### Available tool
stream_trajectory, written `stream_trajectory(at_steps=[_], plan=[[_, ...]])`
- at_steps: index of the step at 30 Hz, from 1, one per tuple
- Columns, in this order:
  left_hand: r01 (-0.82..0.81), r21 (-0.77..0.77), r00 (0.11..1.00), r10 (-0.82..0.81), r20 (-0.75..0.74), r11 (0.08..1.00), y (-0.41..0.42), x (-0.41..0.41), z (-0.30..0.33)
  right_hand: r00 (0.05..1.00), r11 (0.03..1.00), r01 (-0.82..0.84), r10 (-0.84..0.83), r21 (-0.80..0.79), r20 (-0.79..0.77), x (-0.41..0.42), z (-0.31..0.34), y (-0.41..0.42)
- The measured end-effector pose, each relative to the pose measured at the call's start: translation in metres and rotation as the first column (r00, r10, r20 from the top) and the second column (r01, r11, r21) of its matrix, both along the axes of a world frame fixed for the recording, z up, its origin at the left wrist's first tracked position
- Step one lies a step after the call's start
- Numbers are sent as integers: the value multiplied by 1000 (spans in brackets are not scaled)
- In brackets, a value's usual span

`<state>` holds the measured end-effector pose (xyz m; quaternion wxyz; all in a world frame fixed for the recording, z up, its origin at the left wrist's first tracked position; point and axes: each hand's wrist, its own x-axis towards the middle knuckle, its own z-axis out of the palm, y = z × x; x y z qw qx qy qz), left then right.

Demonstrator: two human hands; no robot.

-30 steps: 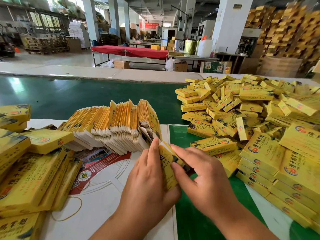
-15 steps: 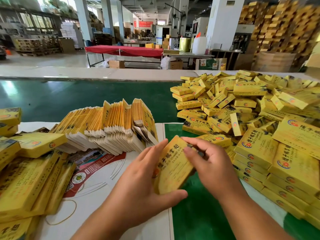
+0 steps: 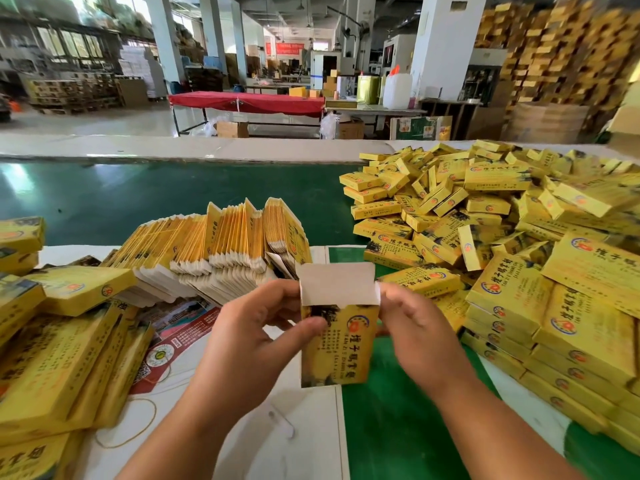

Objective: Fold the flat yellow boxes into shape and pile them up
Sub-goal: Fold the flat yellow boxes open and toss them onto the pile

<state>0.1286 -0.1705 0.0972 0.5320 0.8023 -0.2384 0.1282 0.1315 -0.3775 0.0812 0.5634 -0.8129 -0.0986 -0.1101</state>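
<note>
Near centre, above the worktop [image 3: 311,427]: left hand [image 3: 249,341] and right hand [image 3: 415,334] pinch the box [image 3: 337,344] upright, fingers on both sides, top flap [image 3: 337,284] open, probably for tucking.

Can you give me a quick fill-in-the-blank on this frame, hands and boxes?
1. The box held between the left hand and right hand stands upright with its top flap ____.
2. The inside of that flap is ____ in colour.
3. The heap of folded boxes lies on the person's ____ side.
4. The row of flat boxes stands behind the ____ hand.

Missing words: open; white; right; left
</note>
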Motion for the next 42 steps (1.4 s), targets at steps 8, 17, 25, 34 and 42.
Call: stream_trajectory(at_steps=[8, 17, 25, 34, 42], plan=[[-109, -43, 993, 107, -58, 993, -6, 7, -15, 946, 991, -104, 72, 86, 317, -3, -7, -2], [-31, -5, 1000, 31, 1, 1000, -3, 9, -17, 972, 996, -87, 84, 4, 219, 1, -6, -7], [45, 241, 986, -82, 145, 970, -5, 10, -18, 941, 984, -87, 132, -154, 311, 0, -1, -4], [-3, 79, 985, -11, 170, 997, -10, 7, -18, 944, 990, -66, 103, -125, 314, -1, -3, -1], [121, -244, 984, -149, -99, 962, -9, 6, -19, 973, 986, -164, 158, 24, 171, 1, -4, -3]])
